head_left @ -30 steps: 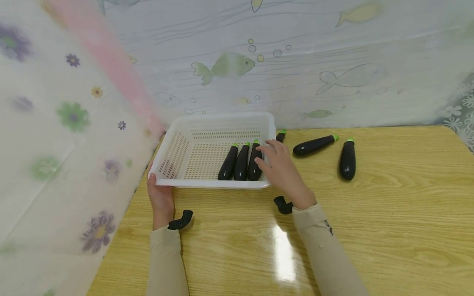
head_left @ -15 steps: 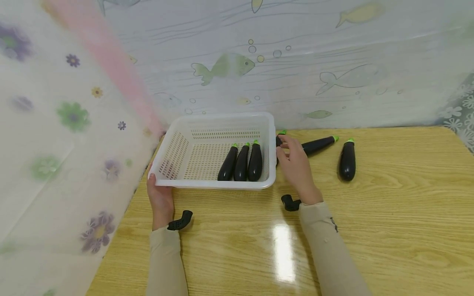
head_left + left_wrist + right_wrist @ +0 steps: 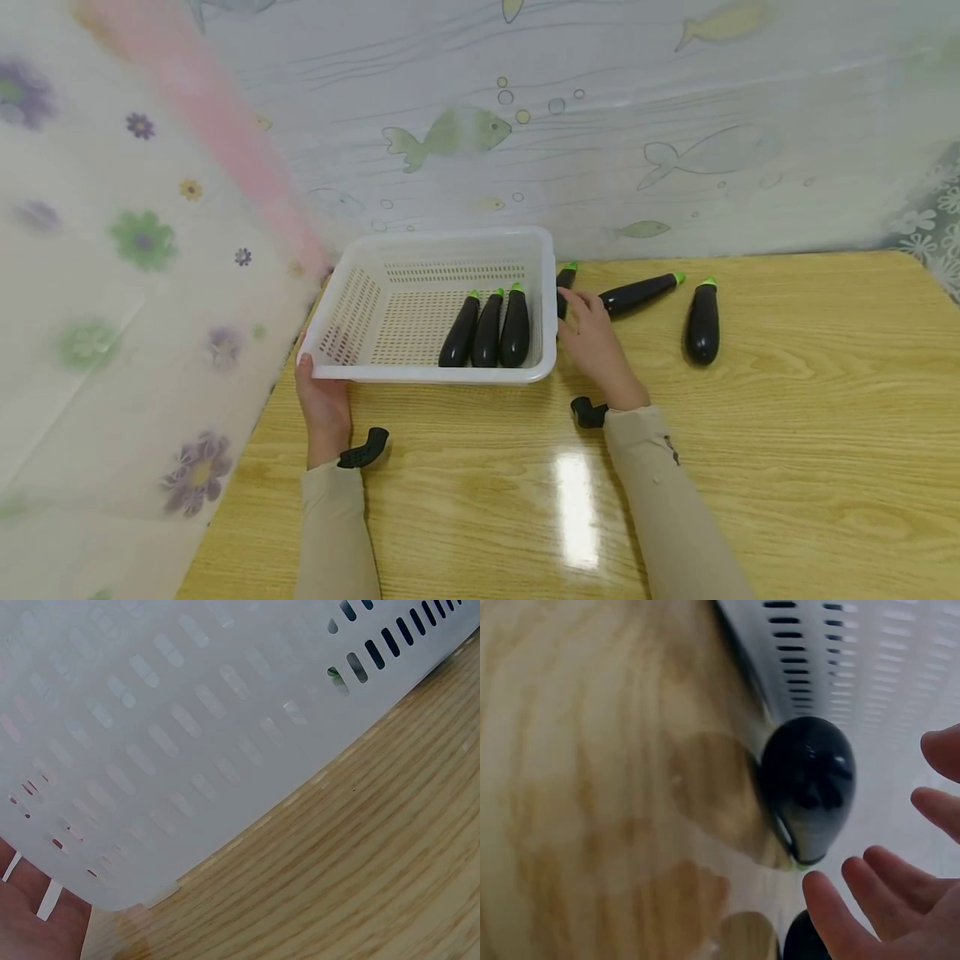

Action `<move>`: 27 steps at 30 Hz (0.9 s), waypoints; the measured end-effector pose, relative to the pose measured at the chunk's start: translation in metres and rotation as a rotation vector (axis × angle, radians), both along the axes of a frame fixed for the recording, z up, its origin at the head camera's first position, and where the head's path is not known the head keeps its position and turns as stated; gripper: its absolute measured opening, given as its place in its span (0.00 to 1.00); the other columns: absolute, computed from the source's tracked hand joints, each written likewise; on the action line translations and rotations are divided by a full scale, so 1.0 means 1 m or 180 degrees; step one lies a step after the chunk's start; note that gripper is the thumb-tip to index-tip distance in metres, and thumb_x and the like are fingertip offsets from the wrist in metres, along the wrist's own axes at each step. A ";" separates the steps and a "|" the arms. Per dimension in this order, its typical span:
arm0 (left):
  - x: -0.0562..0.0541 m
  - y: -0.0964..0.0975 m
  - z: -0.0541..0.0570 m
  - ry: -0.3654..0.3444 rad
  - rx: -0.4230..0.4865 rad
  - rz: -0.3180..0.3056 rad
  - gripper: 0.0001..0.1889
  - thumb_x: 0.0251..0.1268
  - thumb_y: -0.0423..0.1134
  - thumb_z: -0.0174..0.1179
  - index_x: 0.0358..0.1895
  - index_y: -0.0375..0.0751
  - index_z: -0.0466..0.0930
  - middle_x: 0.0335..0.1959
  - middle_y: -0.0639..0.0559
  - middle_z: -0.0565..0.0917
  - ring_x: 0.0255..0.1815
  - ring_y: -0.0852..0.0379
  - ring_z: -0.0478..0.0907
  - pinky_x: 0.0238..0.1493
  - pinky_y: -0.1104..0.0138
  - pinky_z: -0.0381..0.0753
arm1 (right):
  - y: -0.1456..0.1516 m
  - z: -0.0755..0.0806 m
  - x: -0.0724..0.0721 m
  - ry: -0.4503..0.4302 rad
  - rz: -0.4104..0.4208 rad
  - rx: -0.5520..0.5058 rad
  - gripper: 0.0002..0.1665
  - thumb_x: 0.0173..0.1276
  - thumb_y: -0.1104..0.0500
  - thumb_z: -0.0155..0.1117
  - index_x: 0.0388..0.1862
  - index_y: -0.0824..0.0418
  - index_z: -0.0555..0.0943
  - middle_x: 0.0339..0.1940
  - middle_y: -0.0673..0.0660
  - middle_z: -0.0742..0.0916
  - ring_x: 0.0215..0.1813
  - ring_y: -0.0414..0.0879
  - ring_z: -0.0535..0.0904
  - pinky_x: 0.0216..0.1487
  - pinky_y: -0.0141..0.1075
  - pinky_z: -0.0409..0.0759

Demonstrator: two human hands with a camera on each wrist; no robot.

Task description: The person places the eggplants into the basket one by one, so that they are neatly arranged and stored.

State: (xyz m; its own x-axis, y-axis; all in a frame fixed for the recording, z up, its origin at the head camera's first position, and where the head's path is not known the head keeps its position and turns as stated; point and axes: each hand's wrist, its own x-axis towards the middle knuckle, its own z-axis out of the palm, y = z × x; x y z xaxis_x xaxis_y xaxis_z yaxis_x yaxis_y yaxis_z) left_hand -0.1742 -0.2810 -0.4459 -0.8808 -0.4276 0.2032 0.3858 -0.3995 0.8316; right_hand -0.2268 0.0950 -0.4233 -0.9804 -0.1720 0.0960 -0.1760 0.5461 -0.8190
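A person sits or stands at a wood-grain table [image 3: 465,500], the left hand [image 3: 325,408] grasping the near left corner of a white basket [image 3: 435,374], thumb at the rim. The right hand [image 3: 597,350] is at the basket's right side, next to an unpacked eggplant [image 3: 810,776] lying on the table just outside the wall. Its fingers are spread and grasp nothing; whether a fingertip touches the eggplant cannot be told.

Three eggplants [image 3: 486,333] lie side by side in the right part of the basket, green tips toward the far side. A slanting eggplant [image 3: 641,293] lies on the table, partly behind the right hand, and a lone eggplant [image 3: 702,325] lies farther right.

The step in hand appears to be picking up the unpacked eggplant. The next move seems to call for closing the fingers round its dark body, raising it over the right rim and laying it with the three inside, while the left hand holds the basket firm. The tight space along the wall could hamper the grip.
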 end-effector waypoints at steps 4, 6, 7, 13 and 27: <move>0.001 0.000 -0.001 0.0037 -0.0052 -0.0008 0.29 0.60 0.52 0.49 0.65 0.50 0.58 0.64 0.45 0.62 0.64 0.47 0.57 0.60 0.53 0.55 | -0.003 -0.007 -0.002 0.0035 0.0158 0.0052 0.28 0.71 0.51 0.39 0.69 0.54 0.56 0.69 0.66 0.53 0.67 0.63 0.49 0.59 0.58 0.53; 0.001 0.000 -0.001 0.0048 -0.0040 -0.0021 0.30 0.60 0.52 0.49 0.65 0.50 0.58 0.64 0.44 0.62 0.64 0.46 0.57 0.60 0.53 0.55 | -0.003 -0.011 -0.003 0.0058 0.0241 0.0069 0.27 0.72 0.51 0.35 0.69 0.54 0.57 0.69 0.67 0.50 0.67 0.65 0.46 0.59 0.60 0.48; 0.001 -0.001 -0.001 0.0060 -0.0041 -0.0026 0.30 0.60 0.52 0.49 0.66 0.50 0.58 0.64 0.44 0.62 0.64 0.46 0.57 0.60 0.53 0.55 | -0.004 -0.012 -0.003 0.0058 0.0260 0.0093 0.27 0.73 0.51 0.32 0.68 0.53 0.58 0.69 0.67 0.49 0.67 0.66 0.44 0.60 0.60 0.47; 0.000 -0.001 -0.001 0.0065 -0.0015 -0.0022 0.32 0.60 0.51 0.49 0.67 0.48 0.55 0.64 0.44 0.62 0.64 0.46 0.57 0.59 0.53 0.55 | -0.006 -0.015 -0.002 -0.0103 0.0289 0.0289 0.28 0.72 0.48 0.28 0.67 0.52 0.61 0.70 0.66 0.45 0.68 0.66 0.37 0.61 0.59 0.41; -0.003 -0.003 -0.003 0.0039 0.0065 -0.0005 0.33 0.59 0.51 0.51 0.67 0.47 0.55 0.63 0.45 0.63 0.63 0.48 0.59 0.59 0.57 0.57 | -0.005 -0.014 0.001 -0.0139 0.0175 0.0559 0.22 0.69 0.52 0.43 0.59 0.60 0.68 0.67 0.68 0.54 0.67 0.64 0.49 0.59 0.56 0.55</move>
State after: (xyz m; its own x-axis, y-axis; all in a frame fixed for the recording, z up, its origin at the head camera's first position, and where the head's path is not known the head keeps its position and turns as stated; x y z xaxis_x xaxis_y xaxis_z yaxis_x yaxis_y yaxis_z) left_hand -0.1770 -0.2837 -0.4486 -0.8789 -0.4305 0.2053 0.3954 -0.4169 0.8185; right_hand -0.2259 0.0902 -0.4369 -0.9716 -0.2358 0.0175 -0.1760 0.6718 -0.7195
